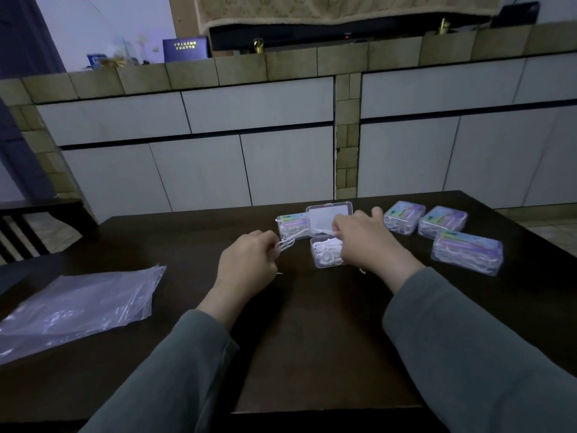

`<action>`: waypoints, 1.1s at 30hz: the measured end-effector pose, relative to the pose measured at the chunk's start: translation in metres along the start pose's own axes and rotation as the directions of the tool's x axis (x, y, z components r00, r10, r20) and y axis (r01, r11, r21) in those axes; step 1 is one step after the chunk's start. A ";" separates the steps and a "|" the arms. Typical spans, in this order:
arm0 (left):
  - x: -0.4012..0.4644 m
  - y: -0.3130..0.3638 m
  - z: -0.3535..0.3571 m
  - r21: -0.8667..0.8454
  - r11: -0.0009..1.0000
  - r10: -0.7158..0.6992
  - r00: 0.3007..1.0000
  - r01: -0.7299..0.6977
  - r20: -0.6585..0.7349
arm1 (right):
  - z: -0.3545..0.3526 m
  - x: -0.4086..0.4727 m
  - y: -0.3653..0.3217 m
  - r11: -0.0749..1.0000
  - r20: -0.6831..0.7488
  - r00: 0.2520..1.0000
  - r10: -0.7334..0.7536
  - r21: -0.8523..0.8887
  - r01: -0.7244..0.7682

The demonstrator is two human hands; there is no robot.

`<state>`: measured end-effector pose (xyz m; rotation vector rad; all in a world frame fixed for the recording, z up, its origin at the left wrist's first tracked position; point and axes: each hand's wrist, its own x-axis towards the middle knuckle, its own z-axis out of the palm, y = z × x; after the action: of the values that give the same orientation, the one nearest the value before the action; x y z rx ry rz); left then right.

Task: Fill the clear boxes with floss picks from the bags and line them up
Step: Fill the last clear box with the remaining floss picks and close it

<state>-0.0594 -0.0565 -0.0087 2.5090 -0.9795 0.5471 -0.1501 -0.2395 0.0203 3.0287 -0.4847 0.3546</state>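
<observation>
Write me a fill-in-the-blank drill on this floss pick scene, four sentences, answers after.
1. The left hand pinches floss ____.
2. The box under the right hand has its lid ____.
3. The empty bags lie to the ____ of the hands.
4. ____ closed boxes sit right of the open one.

Answers: picks; open; left; three

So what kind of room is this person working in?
Probably a home living room: a dark wooden table, a tiled counter with white cabinet doors behind it, and a cloth-draped television on top.
</observation>
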 end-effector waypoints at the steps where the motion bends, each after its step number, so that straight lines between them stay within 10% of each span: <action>1: 0.001 0.003 0.003 -0.027 1.000 -0.015 1.000 0.014 -0.016 | 0.005 0.003 0.005 0.999 -0.017 1.000 0.003 0.055 -0.002; 14: 0.026 0.037 0.026 -0.105 0.994 -0.013 0.995 0.003 -0.095 | 0.019 0.023 0.051 0.937 -0.097 0.985 -0.141 0.309 0.164; 33: 0.055 0.083 0.046 -0.231 0.973 0.013 0.996 0.008 0.088 | 0.054 0.011 0.081 0.627 0.128 0.990 -0.067 0.777 -0.058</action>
<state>-0.0707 -0.1650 -0.0030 2.3404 -1.0156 0.3032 -0.1538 -0.3248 -0.0285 3.9426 -0.3977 0.4372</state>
